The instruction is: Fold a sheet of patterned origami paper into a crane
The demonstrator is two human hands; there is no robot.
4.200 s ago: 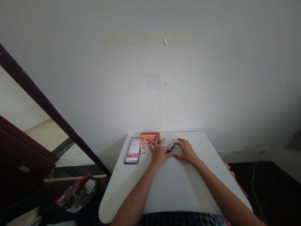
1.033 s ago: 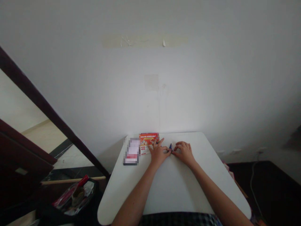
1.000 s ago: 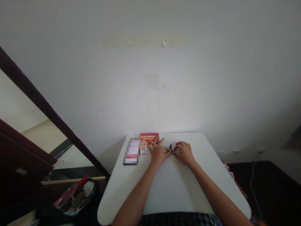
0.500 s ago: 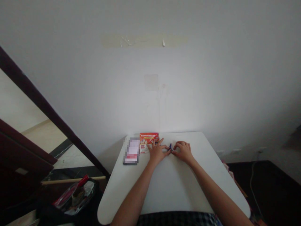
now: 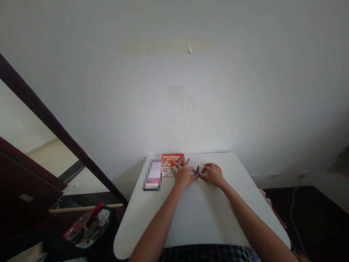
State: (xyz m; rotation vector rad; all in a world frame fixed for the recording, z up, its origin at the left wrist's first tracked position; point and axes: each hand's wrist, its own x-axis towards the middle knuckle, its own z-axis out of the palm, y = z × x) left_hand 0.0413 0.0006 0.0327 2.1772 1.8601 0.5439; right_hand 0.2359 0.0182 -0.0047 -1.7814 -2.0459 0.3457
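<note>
A small dark blue-purple pointed piece [image 5: 197, 171], perhaps folded paper, is held low over the far half of the white table [image 5: 199, 218]. My left hand [image 5: 184, 175] pinches its left side between thumb and index finger, the other fingers spread. From the right, my right hand [image 5: 214, 174] pinches its lower right edge, fingers curled. The piece's exact kind is too small to make out. Just behind my left hand lies a red and white printed card or packet [image 5: 171, 160], partly covered by my fingers.
A phone [image 5: 153, 176] with a blurred-out screen lies at the table's left. The wall [image 5: 174, 120] rises directly behind the table. On the floor at left stands an open bag [image 5: 91, 225] with assorted items. A cable [image 5: 292, 211] hangs at right.
Both hands stay almost in place, still pinching the small dark piece. Its shape between the fingers looks slightly different; the view has shifted very little.
</note>
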